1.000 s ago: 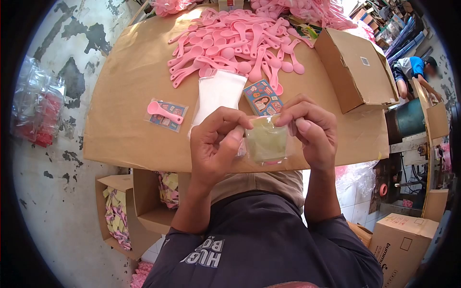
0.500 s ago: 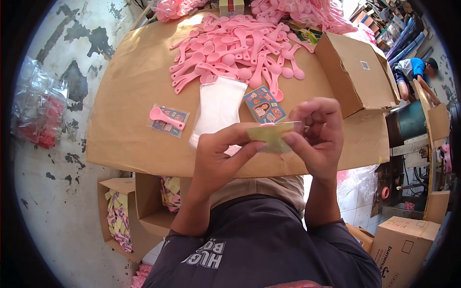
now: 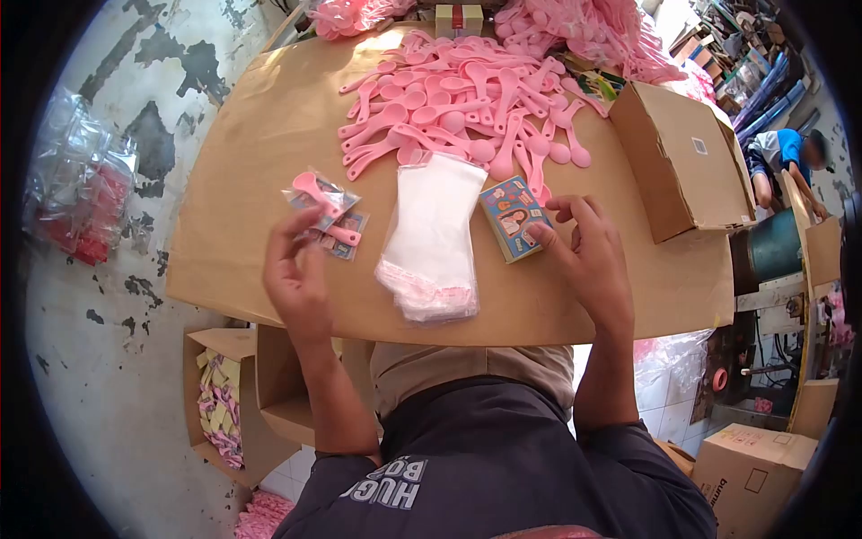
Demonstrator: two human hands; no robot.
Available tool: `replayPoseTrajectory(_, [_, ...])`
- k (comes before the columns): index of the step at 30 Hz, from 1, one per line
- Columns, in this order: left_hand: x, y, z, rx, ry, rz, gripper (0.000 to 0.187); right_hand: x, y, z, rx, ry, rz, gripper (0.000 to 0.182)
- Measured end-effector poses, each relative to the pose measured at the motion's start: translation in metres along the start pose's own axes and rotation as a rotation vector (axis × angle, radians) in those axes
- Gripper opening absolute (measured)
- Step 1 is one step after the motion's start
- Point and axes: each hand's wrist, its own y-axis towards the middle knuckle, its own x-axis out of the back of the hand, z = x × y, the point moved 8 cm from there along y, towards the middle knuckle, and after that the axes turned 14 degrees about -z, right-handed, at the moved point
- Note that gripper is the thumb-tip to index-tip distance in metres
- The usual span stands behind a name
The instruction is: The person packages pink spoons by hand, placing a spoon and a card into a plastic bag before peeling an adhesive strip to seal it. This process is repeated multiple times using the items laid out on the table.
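At the left of the table, my left hand [image 3: 301, 274] is at the lower edge of a clear packet [image 3: 328, 199] with a pink spoon and printed card; whether its fingers grip it is unclear. Under that packet lies another bagged spoon [image 3: 344, 235]. My right hand [image 3: 588, 256] has its fingers curled apart, with the thumb at the right edge of a stack of printed cards [image 3: 515, 218]. Between the hands lies a stack of clear bags [image 3: 431, 238]. Behind them is a big pile of pink spoons [image 3: 458, 103].
An open cardboard box [image 3: 678, 162] stands at the table's right side. More bagged pink spoons [image 3: 584, 36] lie at the back. Boxes of packets [image 3: 220, 404] sit below the table at left. A person [image 3: 786, 157] bends down at the far right.
My left hand has moved left to the bagged spoons, where a second packet now lies over the first. My right hand has come down beside the cards, and the hands are apart.
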Motion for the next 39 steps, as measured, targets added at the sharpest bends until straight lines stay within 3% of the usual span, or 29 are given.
replayPoseTrajectory(2, [-0.02, -0.002, -0.004, 0.023, 0.134, 0.099, 0.023, -0.009, 0.0, -0.004, -0.112, -0.052, 0.111, 0.041])
replayPoseTrajectory(6, [-0.061, -0.006, 0.001, 0.152, 0.426, 0.312, 0.025, -0.016, 0.002, -0.01, -0.134, 0.025, 0.101, 0.039])
replayPoseTrajectory(10, [-0.071, -0.012, 0.019, 0.234, 0.436, 0.395, 0.027, -0.013, 0.001, -0.018, -0.21, 0.084, 0.055, 0.035])
replayPoseTrajectory(12, [-0.068, -0.014, 0.021, 0.327, 0.391, 0.351, 0.024, -0.011, 0.0, -0.023, -0.231, 0.103, 0.037, 0.033])
replayPoseTrajectory(21, [-0.056, -0.01, 0.018, 0.354, 0.258, 0.252, 0.021, -0.003, 0.007, -0.023, -0.14, 0.143, -0.111, 0.022])
replayPoseTrajectory(25, [-0.049, -0.008, 0.032, 0.207, 0.136, 0.198, 0.015, 0.002, 0.002, -0.029, -0.227, 0.33, -0.174, 0.018])
replayPoseTrajectory(30, [-0.057, -0.02, 0.026, 0.494, -0.221, 0.187, 0.017, 0.002, -0.002, -0.021, -0.204, 0.518, -0.237, 0.015])
replayPoseTrajectory(32, [-0.059, -0.019, 0.012, 0.484, -0.218, 0.142, 0.018, 0.003, -0.002, -0.011, -0.206, 0.672, -0.263, 0.013])
replayPoseTrajectory(37, [-0.049, -0.014, 0.019, 0.476, -0.301, 0.075, 0.016, -0.004, -0.017, 0.008, -0.266, 0.724, -0.069, 0.017])
replayPoseTrajectory(39, [-0.044, -0.011, 0.016, 0.365, -0.326, 0.063, 0.017, -0.012, -0.025, 0.015, -0.272, 0.722, 0.01, 0.02])
